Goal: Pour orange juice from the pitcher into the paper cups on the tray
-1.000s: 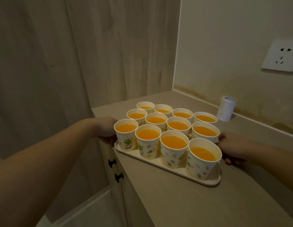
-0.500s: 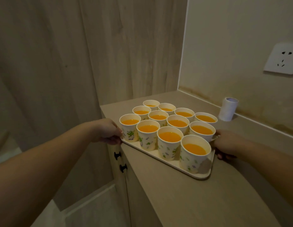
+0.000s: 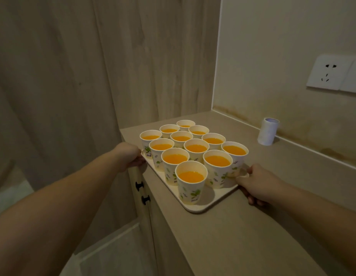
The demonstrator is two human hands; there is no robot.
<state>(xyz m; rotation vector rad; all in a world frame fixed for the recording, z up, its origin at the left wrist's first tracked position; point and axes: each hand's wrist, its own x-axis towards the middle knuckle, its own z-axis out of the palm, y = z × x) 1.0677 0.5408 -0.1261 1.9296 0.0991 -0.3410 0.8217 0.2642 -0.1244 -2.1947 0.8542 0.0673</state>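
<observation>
The tabletop (image 3: 243,232) is a narrow beige run boxed in by a wood-grain panel at the far left and a wall along the right; its left edge drops off above cabinet doors with dark knobs (image 3: 139,185). The tray (image 3: 195,208) sits turned at an angle on it, its left corner at or just past that drop-off, which is probably why both hands are on it: a two-sided hold keeps the load level. Open surface lies toward the viewer and to the right, so there is room to slide the tray inboard.

Twelve paper cups (image 3: 190,181) stand packed rim to rim on the tray, all holding orange juice, so the pouring looks finished. No pitcher is in view. Packed so tight and well filled, they would likely slop if the tray tipped.

The left hand (image 3: 129,156) curls round the tray's left rim. The right hand (image 3: 261,184) grips the right rim, fingers tucked beneath. A small white roll (image 3: 267,131) stands near the wall, well apart.
</observation>
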